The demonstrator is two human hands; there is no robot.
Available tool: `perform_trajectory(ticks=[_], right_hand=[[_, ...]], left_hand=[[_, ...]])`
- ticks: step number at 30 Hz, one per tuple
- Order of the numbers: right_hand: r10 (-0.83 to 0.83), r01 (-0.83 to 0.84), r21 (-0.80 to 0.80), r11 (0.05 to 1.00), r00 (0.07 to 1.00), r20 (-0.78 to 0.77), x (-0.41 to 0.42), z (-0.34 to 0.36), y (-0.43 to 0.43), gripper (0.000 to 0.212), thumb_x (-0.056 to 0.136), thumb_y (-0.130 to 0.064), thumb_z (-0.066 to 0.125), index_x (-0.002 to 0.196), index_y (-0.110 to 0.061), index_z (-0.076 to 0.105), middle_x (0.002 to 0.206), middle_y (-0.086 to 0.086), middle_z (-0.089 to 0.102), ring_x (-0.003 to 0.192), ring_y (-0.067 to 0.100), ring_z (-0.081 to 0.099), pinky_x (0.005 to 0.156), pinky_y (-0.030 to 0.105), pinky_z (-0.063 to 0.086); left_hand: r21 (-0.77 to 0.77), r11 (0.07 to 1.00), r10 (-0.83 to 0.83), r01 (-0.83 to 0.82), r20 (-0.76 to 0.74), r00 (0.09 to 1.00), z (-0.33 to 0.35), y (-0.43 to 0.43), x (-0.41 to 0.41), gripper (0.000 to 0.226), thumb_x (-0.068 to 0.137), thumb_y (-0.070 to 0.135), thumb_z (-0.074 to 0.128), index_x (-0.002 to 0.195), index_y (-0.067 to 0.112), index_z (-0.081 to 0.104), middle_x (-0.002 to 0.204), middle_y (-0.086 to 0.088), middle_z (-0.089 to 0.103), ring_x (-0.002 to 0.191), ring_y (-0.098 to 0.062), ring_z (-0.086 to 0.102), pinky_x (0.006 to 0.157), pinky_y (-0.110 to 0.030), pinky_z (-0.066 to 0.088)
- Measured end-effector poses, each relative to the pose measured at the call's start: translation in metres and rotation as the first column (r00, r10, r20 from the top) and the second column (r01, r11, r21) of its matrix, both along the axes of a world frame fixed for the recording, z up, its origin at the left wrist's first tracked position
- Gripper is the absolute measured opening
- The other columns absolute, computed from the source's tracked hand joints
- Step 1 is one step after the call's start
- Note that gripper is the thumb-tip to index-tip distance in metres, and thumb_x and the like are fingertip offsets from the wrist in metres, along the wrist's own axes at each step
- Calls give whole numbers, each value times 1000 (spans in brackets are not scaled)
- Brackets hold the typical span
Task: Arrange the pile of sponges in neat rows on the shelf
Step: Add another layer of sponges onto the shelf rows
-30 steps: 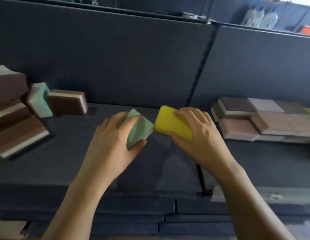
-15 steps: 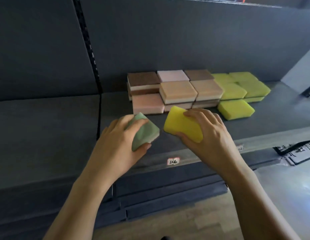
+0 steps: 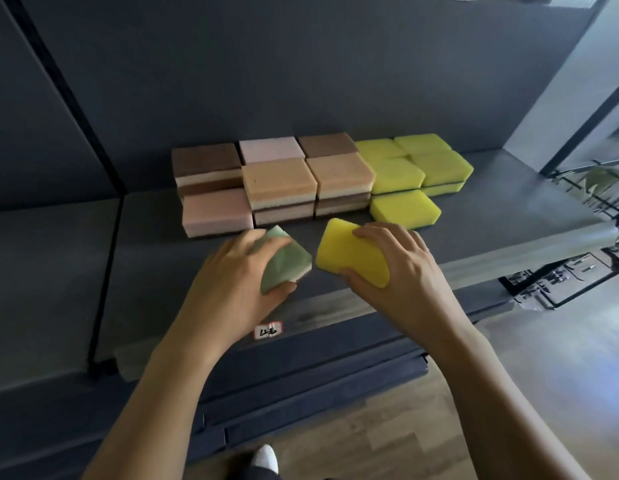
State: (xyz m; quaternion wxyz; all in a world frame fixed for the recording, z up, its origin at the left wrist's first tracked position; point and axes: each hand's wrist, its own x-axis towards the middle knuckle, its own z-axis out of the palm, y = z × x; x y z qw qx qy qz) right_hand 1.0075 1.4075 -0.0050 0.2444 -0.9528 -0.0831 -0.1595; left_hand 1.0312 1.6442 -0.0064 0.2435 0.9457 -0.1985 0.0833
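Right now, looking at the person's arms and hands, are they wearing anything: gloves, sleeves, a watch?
Nothing shows on them. The left hand and the right hand are bare, with no gloves, rings or watch. No sleeve shows above either wrist as far as the view reaches.

The loose pile seen at the left of the frame a second ago has gone from view, and the neat rows of sponges [image 3: 280, 181] now sit in the middle. The left hand [image 3: 228, 282] with its green sponge [image 3: 287, 263] and the right hand [image 3: 401, 268] with its yellow sponge [image 3: 349, 258] have drawn close to the front row.
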Motion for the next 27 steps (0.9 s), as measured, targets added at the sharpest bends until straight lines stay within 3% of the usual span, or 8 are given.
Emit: perform_trajectory(ticks=[6,9,14,27], right_hand=[[-28,28,-46,999,1000,6,15,-2,-2,58,83,-51,70,132,-22,56,134,-2,54,121,25,51,95,48,48],[-40,41,-57,998,999,7,21,-1,-6,60,84,-57,64,132,-22,56,134,-3,54,120,25,51,95,48,48],[-49,50,-66,997,999,6,28,-4,-15,62,83,-59,60,132,-21,56,135,-1,54,120,26,52,94,50,49],[6,-3,-91,996,999,34,55,-1,-96,61,83,-59,62,133,-24,56,138,-2,54,127,24,49,102,48,46]], left_hand=[[44,996,-69,74,-95,993,-2,0,29,61,83,41,71,138,37,43,145,10,38,128,-14,38,102,-35,36],[86,990,-101,111,-119,988,-5,-4,37,62,83,42,70,139,37,42,149,7,35,130,-17,38,105,-36,35],[141,983,-113,115,-18,993,-6,-13,37,66,77,43,76,135,31,48,146,-1,42,130,-23,40,105,-40,35],[112,984,-150,141,74,986,12,-92,59,57,80,40,70,132,21,57,138,1,51,121,-23,51,98,-40,43]])
